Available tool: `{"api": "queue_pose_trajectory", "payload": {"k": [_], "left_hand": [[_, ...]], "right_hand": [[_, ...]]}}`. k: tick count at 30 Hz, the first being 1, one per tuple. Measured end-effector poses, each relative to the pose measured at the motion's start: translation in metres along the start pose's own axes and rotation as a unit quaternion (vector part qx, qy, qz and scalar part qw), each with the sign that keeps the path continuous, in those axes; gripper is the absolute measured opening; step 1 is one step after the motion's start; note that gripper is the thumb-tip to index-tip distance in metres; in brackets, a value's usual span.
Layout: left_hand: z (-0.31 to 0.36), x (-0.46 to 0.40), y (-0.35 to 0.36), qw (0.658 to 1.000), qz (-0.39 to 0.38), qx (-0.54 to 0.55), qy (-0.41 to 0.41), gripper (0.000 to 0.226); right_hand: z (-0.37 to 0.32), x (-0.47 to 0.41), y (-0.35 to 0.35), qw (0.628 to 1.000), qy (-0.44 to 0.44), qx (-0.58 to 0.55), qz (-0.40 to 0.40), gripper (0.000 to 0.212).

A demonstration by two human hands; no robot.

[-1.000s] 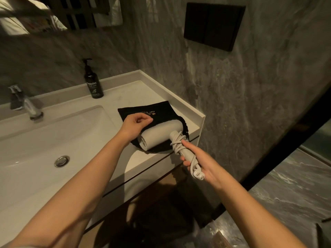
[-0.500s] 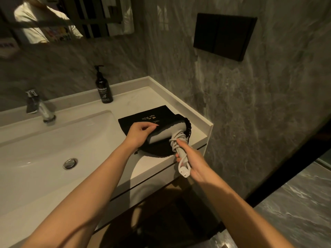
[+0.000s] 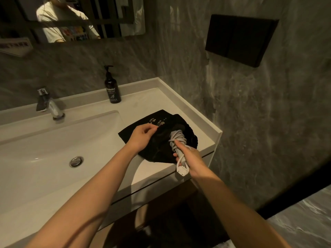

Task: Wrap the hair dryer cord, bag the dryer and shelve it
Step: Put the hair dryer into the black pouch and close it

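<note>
At a dimly lit bathroom vanity, a person works a white hair dryer (image 3: 176,140) into a black drawstring bag (image 3: 161,138) lying on the right end of the pale countertop (image 3: 146,102), between the basin and the raised edge by the grey stone wall. The dryer's barrel is hidden inside the dark fabric; only the handle, bound round with loops of its white cord (image 3: 177,138), sticks out of the bag's mouth toward the front edge of the counter. The right hand (image 3: 192,159) has its fingers curled round that handle, with the flat two-pin plug (image 3: 183,171) dangling just below the fist, past the counter's front edge. The left hand (image 3: 141,136) pinches the upper layer of the bag near its printed logo, thumb and fingertips closed on the cloth. Behind the bag, well apart from it, a dark pump bottle (image 3: 112,88) of hand wash stands upright near the back wall. To the left lie the white sink (image 3: 44,149) with its round metal drain (image 3: 76,161) and a chrome faucet (image 3: 49,105). A mirror (image 3: 71,18) above the counter shows a figure in a white shirt, and a black rectangular panel (image 3: 240,38) is fixed to the right-hand wall.
</note>
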State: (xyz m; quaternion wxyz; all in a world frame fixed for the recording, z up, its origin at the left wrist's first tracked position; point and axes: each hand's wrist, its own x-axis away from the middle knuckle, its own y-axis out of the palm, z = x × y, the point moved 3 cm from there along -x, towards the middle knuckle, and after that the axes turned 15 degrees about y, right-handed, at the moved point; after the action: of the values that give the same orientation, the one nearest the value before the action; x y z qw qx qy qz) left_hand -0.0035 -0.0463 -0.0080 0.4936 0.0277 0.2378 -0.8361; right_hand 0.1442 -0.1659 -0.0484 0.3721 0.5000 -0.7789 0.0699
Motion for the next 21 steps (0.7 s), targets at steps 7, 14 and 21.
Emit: {"api": "queue_pose_trajectory", "payload": {"k": [7,14,21], "left_hand": [[-0.011,-0.007,0.002,0.997,0.074,-0.002,-0.017,0.020],[0.003,-0.022,0.030,0.997,0.042,-0.024,0.068,0.024],[0.003,-0.020,0.032,0.995,0.022,-0.073,0.058,0.026]], "right_hand": [[-0.003,-0.001,-0.014,0.986,-0.076,0.143,-0.033,0.035],[0.006,0.002,-0.007,0.961,-0.197,0.185,0.061,0.045],[-0.004,-0.014,-0.002,0.900,-0.281,0.289,0.169,0.059]]}}
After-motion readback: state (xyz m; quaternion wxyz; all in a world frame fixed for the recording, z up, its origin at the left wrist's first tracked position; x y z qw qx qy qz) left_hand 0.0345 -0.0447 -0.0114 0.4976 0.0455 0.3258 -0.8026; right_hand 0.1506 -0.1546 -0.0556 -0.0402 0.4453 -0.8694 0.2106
